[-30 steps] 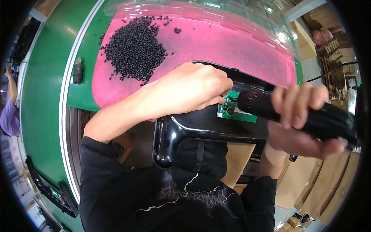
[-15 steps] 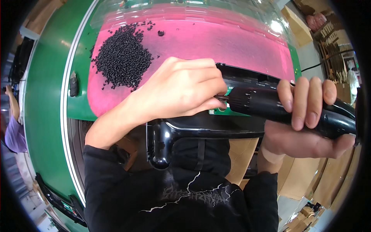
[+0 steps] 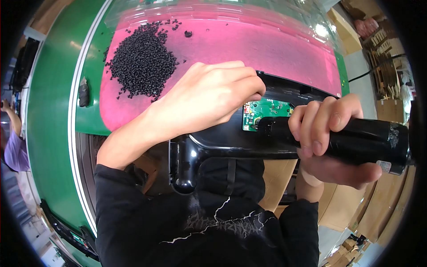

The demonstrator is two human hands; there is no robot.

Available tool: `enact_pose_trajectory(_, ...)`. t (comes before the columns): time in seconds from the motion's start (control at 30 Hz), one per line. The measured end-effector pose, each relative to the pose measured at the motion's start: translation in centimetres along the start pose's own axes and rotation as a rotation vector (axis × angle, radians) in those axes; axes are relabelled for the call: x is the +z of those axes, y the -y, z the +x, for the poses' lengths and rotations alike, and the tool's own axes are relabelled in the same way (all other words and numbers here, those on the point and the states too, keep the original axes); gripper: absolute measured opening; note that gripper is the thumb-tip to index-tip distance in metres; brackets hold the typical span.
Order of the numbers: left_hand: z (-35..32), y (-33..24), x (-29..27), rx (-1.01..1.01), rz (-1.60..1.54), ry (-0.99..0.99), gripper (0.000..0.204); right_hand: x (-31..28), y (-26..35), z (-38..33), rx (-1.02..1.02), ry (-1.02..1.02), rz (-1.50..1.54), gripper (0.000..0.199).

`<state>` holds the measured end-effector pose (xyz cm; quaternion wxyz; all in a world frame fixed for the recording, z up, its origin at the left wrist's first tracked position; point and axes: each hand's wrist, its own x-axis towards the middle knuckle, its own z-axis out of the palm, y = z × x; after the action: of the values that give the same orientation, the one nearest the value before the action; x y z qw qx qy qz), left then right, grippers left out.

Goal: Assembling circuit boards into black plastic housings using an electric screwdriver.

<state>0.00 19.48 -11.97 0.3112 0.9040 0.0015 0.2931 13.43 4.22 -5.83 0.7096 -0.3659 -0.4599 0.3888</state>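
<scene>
Green circuit board sits mid-frame in our black plastic housing. Our left hand pins it; our right hand wraps its grip tight around the black electric screwdriver. We should keep it straight and steady.

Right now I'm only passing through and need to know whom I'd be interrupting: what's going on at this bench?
One person is working on a glossy black plastic housing at the edge of a pink mat. Their left hand presses down beside a small green circuit board set in the housing. Their right hand grips a thick black power screwdriver, its nose at the board. A heap of small black screws lies on the mat.
</scene>
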Motion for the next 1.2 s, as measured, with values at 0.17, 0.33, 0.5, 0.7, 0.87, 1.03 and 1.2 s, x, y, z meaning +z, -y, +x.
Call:
enact_pose_trajectory(0.17,-0.4,0.0,0.0,0.030,0.069,0.016,0.011,0.8,-0.6,0.4,0.019,0.064,-0.011,0.073)
enact_pose_trajectory(0.33,-1.0,-0.1,0.0,0.008,0.094,0.069,0.016,1.9,-1.1,0.9,0.083,0.121,-0.035,0.073)
enact_pose_trajectory(0.5,-1.0,-0.1,-0.2,-0.005,0.032,0.084,0.015,1.2,-1.3,1.4,0.098,0.223,0.009,0.073)
enact_pose_trajectory(0.7,-1.1,0.3,-0.5,0.066,0.021,0.140,0.017,1.6,-1.5,1.1,0.090,0.215,0.057,0.073)
enact_pose_trajectory(0.87,-0.9,0.4,-0.2,0.018,0.041,0.172,0.014,0.3,-1.1,3.1,0.203,0.290,0.016,0.069)
enact_pose_trajectory(1.03,-1.1,0.5,-0.5,0.003,0.029,0.241,0.016,2.2,0.0,1.3,0.224,-0.062,-0.214,0.076)
enact_pose_trajectory(1.2,-0.9,0.9,-0.5,0.060,-0.003,0.292,0.017,1.3,1.3,0.9,-0.094,-0.045,0.020,0.062)
